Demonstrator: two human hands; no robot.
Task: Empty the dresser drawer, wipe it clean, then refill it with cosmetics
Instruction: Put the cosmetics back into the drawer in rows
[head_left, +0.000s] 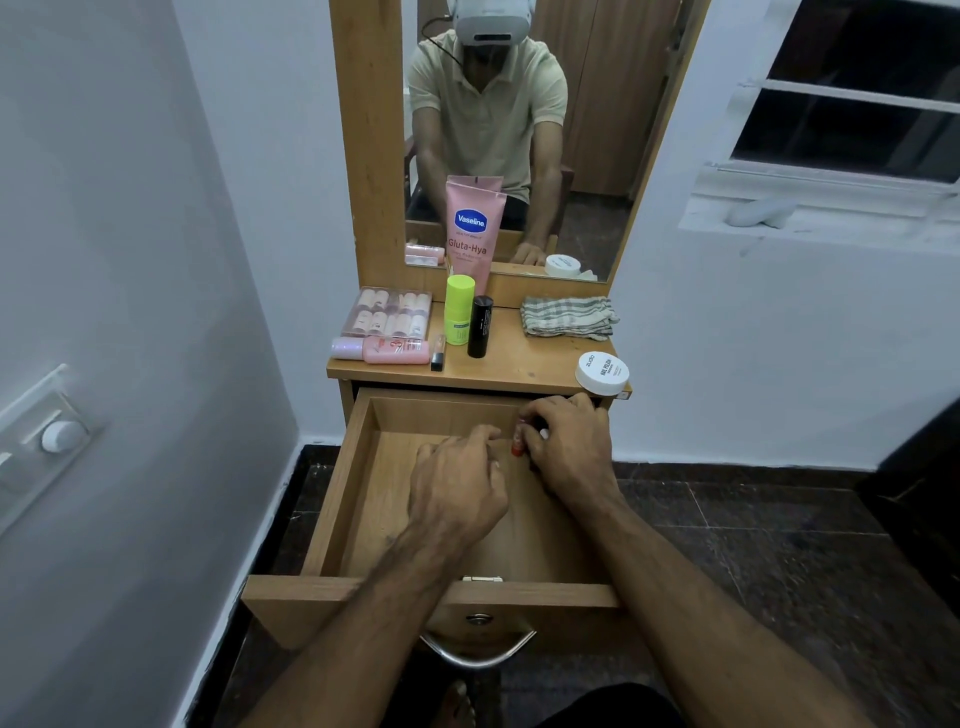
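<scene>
The wooden dresser drawer (337, 499) is pulled out, and both my hands are inside it near its back right corner. My right hand (566, 447) is closed around small items, with a red lipstick (517, 441) showing between the fingers. My left hand (457, 488) is curled just left of it; whether it holds anything is hidden. On the dresser top (519, 364) stand a pink Vaseline tube (472, 234), a green stick (459, 309), a black tube (480, 326), a clear box of small bottles (387, 312), a pink bottle lying down (382, 349), a white jar (601, 373) and a folded checked cloth (569, 317).
A mirror (587, 130) rises behind the dresser top. White walls close in on both sides, with a switch plate (47, 436) on the left and a window (852, 119) on the right. The floor is dark tile (779, 545). The drawer's metal handle (478, 652) faces me.
</scene>
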